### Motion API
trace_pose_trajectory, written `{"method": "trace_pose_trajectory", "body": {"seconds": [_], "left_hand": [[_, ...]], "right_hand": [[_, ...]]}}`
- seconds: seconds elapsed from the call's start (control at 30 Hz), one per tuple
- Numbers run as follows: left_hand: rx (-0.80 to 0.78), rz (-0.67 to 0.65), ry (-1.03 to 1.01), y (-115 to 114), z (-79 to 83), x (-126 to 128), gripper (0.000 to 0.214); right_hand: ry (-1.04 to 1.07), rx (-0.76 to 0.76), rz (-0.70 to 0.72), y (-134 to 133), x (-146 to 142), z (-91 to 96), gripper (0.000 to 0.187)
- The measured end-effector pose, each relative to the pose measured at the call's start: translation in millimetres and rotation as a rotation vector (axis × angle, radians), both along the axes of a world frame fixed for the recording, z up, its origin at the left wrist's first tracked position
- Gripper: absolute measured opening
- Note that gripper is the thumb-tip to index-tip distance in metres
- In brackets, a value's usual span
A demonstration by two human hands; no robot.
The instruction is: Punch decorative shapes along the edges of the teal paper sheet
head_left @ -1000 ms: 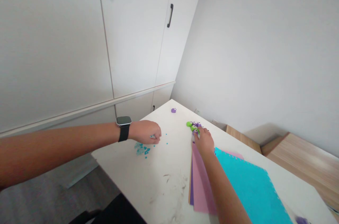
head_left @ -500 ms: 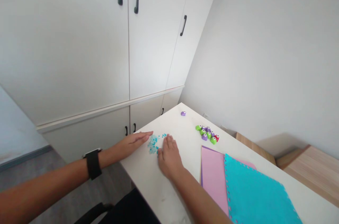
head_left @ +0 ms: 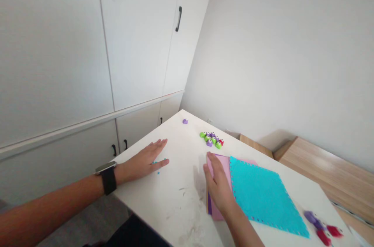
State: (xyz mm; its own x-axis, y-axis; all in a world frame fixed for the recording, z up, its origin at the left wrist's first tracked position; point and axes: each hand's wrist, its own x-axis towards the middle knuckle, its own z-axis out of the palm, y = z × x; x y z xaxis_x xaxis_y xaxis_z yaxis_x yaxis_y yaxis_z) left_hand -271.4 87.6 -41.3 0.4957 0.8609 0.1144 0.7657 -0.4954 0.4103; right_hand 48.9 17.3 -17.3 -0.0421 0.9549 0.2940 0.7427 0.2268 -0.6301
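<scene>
My left hand (head_left: 148, 160), with a dark watch (head_left: 107, 177) on its wrist, lies over the left part of the white table, fingers stretched and thumb apart. A few turquoise bits (head_left: 158, 173) like sequins show beside its thumb; the palm hides whatever lies beneath. My right hand (head_left: 218, 185) is over the left edge of a pink sheet (head_left: 215, 212), fingers extended and holding nothing. Whether it touches the sheet I cannot tell. A turquoise felt piece (head_left: 264, 192) with a notched border lies on the sheet, right of this hand.
Several green, purple and red toy pieces with eyes (head_left: 209, 143) cluster behind the sheets. One purple piece (head_left: 185, 121) sits near the table's far corner, and more red and purple pieces (head_left: 323, 235) lie at right. White cabinets (head_left: 140, 44) stand at left, a wooden unit (head_left: 321, 165) at right.
My right hand has moved right, from the turquoise bits to the pink sheet. My left hand now covers most of the bits, its thumb spread. The view has swung right.
</scene>
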Motion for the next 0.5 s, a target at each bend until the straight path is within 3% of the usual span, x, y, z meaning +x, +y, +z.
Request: {"method": "trace_pose_trajectory", "body": {"seconds": [0.13,0.2,0.27,0.33,0.4,0.5], "left_hand": [[-0.046,-0.133,0.053,12,8.9,17,0.082],[-0.017,-0.111,0.082,14,17.2,31,0.084],[0.086,-0.096,0.104,7,29.4,54,0.087],[0.192,-0.233,0.107,-11,42.4,86,0.084],[0.213,-0.433,0.096,-38,50.5,122,0.083],[0.195,-0.59,0.09,-78,45.7,171,0.091]], "right_hand": [[-0.289,0.052,-0.457,-37,128,0.9,0.072],[-0.499,-0.048,-0.675,-54,193,1.3,0.082],[-0.612,-0.236,-0.808,-69,242,2.7,0.081],[-0.652,-0.464,-0.864,-79,270,4.4,0.087],[-0.628,-0.637,-0.837,-83,281,4.8,0.088],[-0.575,-0.718,-0.798,-82,284,2.4,0.088]]}}
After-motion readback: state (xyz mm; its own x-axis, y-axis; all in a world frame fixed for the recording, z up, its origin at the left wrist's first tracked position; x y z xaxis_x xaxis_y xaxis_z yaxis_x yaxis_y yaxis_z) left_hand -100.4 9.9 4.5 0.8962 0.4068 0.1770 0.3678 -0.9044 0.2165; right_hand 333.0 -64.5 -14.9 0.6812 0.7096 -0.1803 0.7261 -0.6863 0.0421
